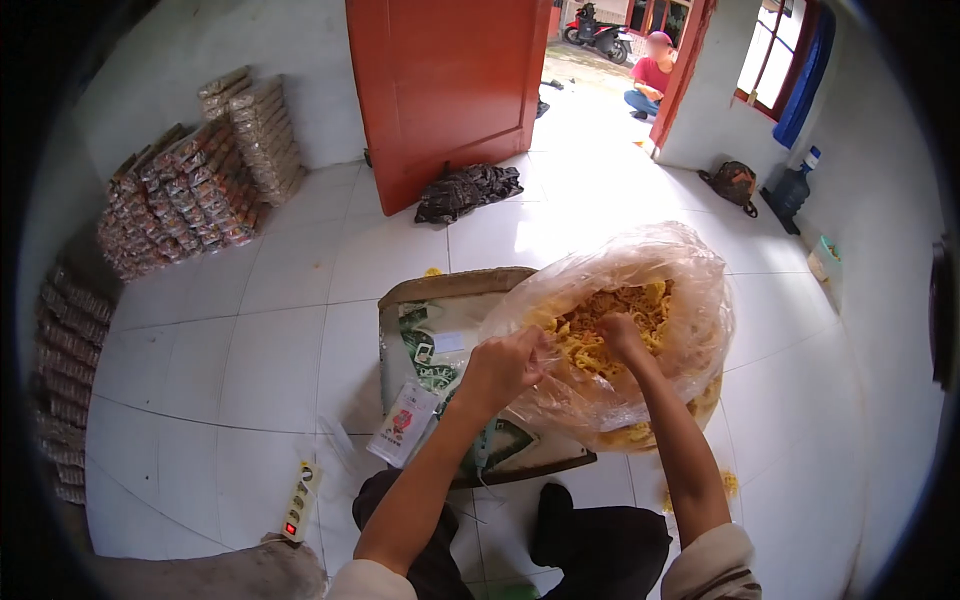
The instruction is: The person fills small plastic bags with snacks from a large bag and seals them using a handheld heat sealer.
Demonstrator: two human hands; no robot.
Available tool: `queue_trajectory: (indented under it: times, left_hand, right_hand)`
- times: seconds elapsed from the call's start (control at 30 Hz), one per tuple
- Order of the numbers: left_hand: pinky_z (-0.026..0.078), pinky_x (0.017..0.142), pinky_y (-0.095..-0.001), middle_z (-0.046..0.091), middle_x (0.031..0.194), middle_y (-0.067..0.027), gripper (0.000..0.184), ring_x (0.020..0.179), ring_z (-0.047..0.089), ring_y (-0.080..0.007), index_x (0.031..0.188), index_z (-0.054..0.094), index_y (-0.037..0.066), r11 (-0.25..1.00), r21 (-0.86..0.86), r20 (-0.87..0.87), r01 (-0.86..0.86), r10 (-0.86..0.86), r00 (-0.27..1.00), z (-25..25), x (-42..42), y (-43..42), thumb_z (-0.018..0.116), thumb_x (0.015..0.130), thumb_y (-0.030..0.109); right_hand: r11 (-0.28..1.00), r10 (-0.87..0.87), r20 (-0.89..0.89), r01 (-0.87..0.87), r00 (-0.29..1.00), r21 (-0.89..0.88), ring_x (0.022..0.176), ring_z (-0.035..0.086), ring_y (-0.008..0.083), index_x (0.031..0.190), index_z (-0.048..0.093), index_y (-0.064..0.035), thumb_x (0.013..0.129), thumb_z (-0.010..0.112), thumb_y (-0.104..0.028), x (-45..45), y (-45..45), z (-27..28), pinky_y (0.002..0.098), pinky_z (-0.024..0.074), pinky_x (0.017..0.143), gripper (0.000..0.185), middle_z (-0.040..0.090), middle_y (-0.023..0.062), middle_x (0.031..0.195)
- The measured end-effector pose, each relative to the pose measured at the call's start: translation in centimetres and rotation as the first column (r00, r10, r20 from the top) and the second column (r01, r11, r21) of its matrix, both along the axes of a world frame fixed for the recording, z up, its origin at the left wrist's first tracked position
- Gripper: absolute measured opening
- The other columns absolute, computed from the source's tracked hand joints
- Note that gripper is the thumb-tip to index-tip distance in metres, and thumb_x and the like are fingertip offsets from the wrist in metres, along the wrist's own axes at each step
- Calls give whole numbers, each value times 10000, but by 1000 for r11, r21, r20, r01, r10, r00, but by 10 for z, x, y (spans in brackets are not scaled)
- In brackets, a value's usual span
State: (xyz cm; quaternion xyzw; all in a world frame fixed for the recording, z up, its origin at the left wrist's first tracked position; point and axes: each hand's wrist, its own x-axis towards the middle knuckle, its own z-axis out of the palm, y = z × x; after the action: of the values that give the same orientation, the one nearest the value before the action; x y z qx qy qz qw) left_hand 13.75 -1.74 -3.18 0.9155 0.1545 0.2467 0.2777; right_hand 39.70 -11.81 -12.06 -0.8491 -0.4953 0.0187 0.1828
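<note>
Beige sleeves [708, 562] sit nearest, along the bottom edge. Ahead, a big clear plastic bag [690, 262] overlaps the right side of a low, green-printed platform [478, 302]. Yellow, crinkled snacks [580, 352] fill it. Hands apart: the right hand [622, 336] reaches among them; the left hand [505, 370], fingers bunched, is at the bag's left edge. Whether either grips anything, I cannot tell.
</note>
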Motion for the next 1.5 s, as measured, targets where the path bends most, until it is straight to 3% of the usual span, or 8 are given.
queue_trajectory:
  times: [0.1, 0.27, 0.43, 0.5, 0.63, 0.83, 1.0, 1.5]
  left_hand:
    - [471, 570, -335, 601, 685, -31, 275, 631, 609, -219, 894, 521, 104, 1000, 23, -16, 10, -10, 1000, -5, 1, 8, 680, 671, 130]
    - [469, 564, -330, 595, 662, -19, 294, 625, 604, -218, 908, 512, 110, 1000, 7, -63, 1, 0, 998, -5, -1, 16, 697, 684, 160]
    - [470, 569, -329, 597, 668, -21, 291, 631, 607, -215, 904, 517, 108, 1000, 2, -64, 0, 0, 998, -4, -4, 20, 700, 685, 162]
    - [470, 571, -329, 598, 670, -22, 289, 633, 608, -214, 903, 518, 107, 1000, -12, -54, 2, -3, 999, -4, -6, 20, 700, 685, 162]
    - [470, 579, -330, 599, 687, -30, 291, 648, 609, -218, 903, 518, 102, 1000, -11, -81, -3, 2, 997, -2, -9, 19, 699, 684, 163]
    - [470, 585, -330, 604, 700, -36, 323, 653, 609, -219, 930, 509, 93, 999, -41, -59, 23, -25, 998, 0, -10, 19, 702, 683, 173]
    - [468, 583, -320, 610, 702, -40, 343, 641, 608, -198, 942, 505, 77, 979, -200, -12, 44, -48, 999, -3, -3, 13, 709, 693, 198]
    - [485, 608, -321, 608, 685, -69, 513, 661, 622, -215, 1059, 458, 62, 942, -314, 131, 122, -84, 988, 6, -7, -18, 731, 674, 264]
  right_hand:
    - [977, 78, -153, -107, 985, -186, 862, 591, 283, 834, 670, -37, 698, 663, -111, 13, 21, -25, 368, 441, 824, 155, 629, 164, 868]
    - [946, -1, 45, 16, 999, -325, 1032, 495, 299, 987, 619, -65, 680, 680, -126, 2, 35, -17, 476, 172, 1041, 320, 584, 169, 977]
    - [924, -113, -37, 92, 993, -372, 993, 525, 308, 1009, 621, -103, 717, 651, -161, -2, 35, 1, 462, 349, 945, 299, 598, 156, 973]
    - [908, 55, -179, -124, 982, -401, 901, 584, 297, 940, 647, -79, 722, 638, -164, 2, 38, 10, 393, 468, 784, 234, 627, 149, 935]
    - [893, 115, -24, -114, 993, -434, 781, 625, 283, 841, 671, -57, 703, 652, -168, 4, 33, 5, 341, 496, 666, 178, 645, 143, 884]
    - [992, 43, -41, -48, 998, -120, 662, 635, 219, 748, 655, -32, 684, 690, -105, -8, 13, 44, 321, 497, 624, 103, 655, 114, 791]
    - [886, 32, -486, 201, 873, 419, 639, 618, 154, 792, 646, -20, 691, 701, -93, -76, -9, 135, 274, 489, 586, 136, 641, 103, 715]
    - [883, 114, -62, -72, 992, 463, 788, 530, 263, 805, 639, -21, 717, 627, -72, -174, -31, 151, 343, 437, 717, 102, 624, 105, 796]
